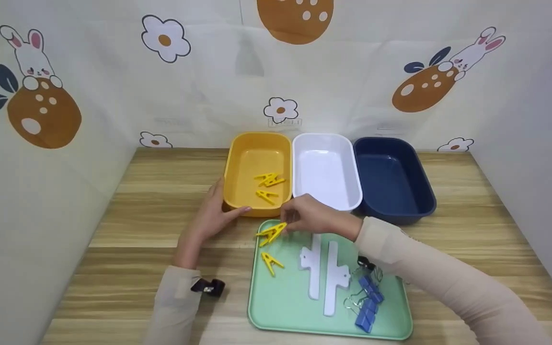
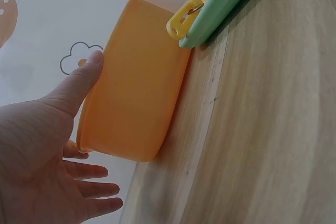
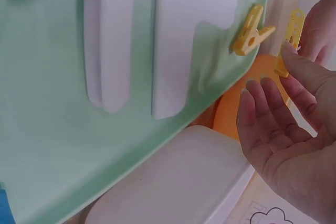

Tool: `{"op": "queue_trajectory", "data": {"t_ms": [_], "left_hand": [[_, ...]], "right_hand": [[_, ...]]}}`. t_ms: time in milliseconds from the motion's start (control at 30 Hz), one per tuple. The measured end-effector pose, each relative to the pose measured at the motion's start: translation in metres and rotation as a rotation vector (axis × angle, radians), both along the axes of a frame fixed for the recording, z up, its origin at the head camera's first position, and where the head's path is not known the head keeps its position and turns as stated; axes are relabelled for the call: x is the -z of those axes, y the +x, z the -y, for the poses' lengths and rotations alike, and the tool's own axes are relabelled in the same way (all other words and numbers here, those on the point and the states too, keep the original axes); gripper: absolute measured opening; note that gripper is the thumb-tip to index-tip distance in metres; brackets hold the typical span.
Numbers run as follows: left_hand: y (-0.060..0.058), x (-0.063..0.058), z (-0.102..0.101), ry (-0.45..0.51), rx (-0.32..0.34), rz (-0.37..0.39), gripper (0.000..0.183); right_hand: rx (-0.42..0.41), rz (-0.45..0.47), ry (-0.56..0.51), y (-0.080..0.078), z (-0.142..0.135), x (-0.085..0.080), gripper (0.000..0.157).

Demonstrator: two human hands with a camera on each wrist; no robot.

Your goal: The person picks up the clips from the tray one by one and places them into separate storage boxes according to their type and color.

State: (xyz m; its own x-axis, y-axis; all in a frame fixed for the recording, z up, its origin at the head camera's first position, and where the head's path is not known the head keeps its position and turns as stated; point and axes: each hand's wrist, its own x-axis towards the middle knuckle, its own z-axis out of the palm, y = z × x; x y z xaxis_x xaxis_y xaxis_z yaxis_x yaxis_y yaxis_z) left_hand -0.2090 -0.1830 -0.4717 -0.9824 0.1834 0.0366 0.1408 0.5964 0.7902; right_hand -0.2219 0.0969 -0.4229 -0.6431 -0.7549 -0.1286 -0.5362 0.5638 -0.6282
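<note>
Touching the yellow bin [image 1: 234,160] with its thumb on the near rim, the left hand [image 1: 207,216] holds its other fingers straight and spread. Right of them, three yellow clips [image 1: 263,194] lie inside the bin. Two loose clips [image 3: 245,43] lie on the green tray [image 1: 295,311] near the right hand [image 1: 310,215], whose thumb and index finger pinch another clip [image 3: 291,30]. Right of those fingertips lie white clips [image 1: 331,280], then blue binder clips [image 1: 366,314].

Wood tbl [image 1: 127,215], pale backdrop [image 1: 209,91] w/ bunnies [image 1: 32,60], flowers [image 1: 165,40], prob. faint lettering [image 1: 285,122]
</note>
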Motion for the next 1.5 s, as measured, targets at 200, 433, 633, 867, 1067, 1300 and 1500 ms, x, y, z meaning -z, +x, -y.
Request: {"op": "queue_trajectory", "data": {"t_ms": [200,433,633,867,1067,1300,1500], "left_hand": [[0.000,0.001,0.000,-0.006,-0.006,0.011,0.104],[0.001,-0.001,-0.001,0.002,-0.007,0.009,0.104],[0.000,0.001,0.001,0.001,0.000,0.002,0.104],[-0.001,0.000,0.001,0.004,0.004,0.011,0.106],[0.000,-0.001,0.002,-0.009,-0.004,0.011,0.106],[0.000,-0.002,0.001,-0.006,-0.015,0.015,0.104],[0.000,-0.002,0.000,-0.011,-0.028,0.032,0.104]], "right_hand": [[-0.005,-0.013,-0.020,-0.003,0.000,-0.006,0.013],[0.040,-0.009,-0.044,-0.006,-0.002,-0.012,0.015],[0.065,-0.022,-0.050,-0.009,-0.003,-0.016,0.015],[0.109,-0.035,-0.070,-0.013,-0.005,-0.020,0.013],[0.125,-0.098,-0.087,-0.021,-0.006,-0.023,0.014],[0.188,-0.093,-0.112,-0.028,-0.007,-0.027,0.016],[0.245,-0.102,-0.123,-0.034,-0.007,-0.027,0.017]]}}
